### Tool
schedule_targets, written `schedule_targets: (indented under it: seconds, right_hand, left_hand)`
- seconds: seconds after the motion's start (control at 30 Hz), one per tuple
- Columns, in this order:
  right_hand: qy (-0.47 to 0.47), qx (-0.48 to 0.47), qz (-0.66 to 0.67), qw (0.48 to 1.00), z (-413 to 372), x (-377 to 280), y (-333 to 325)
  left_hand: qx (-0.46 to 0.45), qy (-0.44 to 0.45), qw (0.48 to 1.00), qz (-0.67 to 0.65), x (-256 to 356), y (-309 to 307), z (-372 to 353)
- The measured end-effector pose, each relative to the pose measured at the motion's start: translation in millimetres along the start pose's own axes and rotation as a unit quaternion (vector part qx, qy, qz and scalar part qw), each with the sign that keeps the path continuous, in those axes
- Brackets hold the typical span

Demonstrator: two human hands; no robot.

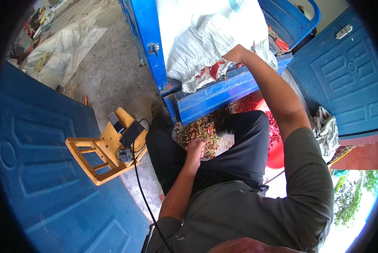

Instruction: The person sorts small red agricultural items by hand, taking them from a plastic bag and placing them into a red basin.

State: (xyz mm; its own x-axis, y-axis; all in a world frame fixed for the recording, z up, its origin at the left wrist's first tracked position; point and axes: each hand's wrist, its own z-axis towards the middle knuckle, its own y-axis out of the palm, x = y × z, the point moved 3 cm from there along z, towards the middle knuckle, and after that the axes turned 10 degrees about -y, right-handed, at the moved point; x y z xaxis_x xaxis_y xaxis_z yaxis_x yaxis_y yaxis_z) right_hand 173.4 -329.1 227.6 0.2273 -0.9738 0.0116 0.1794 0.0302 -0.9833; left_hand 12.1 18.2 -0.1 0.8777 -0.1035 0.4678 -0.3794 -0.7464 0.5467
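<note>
My right hand (235, 54) reaches to the opening of a white woven sack (201, 40), its fingers hidden by the hand and the sack's folds. Red peppers (214, 71) show at the sack's lower edge, just below that hand. The sack lies on the bed of a blue metal cart (222, 97). Over my lap my left hand (196, 148) is closed, fingers curled in; what it holds, if anything, cannot be made out. Beneath it on the floor lies a heap of stems with red bits (197, 135).
A red basin (276, 156) with red peppers stands by my right leg. On the left, a wooden chair (97, 158) carries small black devices and a cable. Orange-handled pliers or shears (278, 42) lie on the cart. Blue doors (45, 160) flank both sides; plastic sheeting (66, 50) lies behind.
</note>
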Motion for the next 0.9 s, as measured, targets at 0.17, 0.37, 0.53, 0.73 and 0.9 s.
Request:
schedule_targets:
  seconds: [0.17,0.37,0.53,0.73,0.9]
  right_hand:
    - [0.101,0.029,0.104,0.989,-30,-1,19]
    - [0.363,-0.028,0.189,0.912,-48,-49,26]
    - [0.319,0.100,0.265,0.905,-64,-50,62]
    - [0.327,0.210,0.359,0.848,-108,-61,66]
    - [0.333,0.304,0.520,0.725,-144,-91,68]
  left_hand:
    - [0.008,0.005,1.000,0.006,-8,-4,3]
    - [0.019,0.008,1.000,0.017,-7,0,-3]
    - [0.028,0.012,0.999,0.017,-6,-3,-6]
    - [0.025,0.002,0.999,0.042,-8,-4,4]
    - [0.019,0.003,0.999,0.033,-15,-3,9]
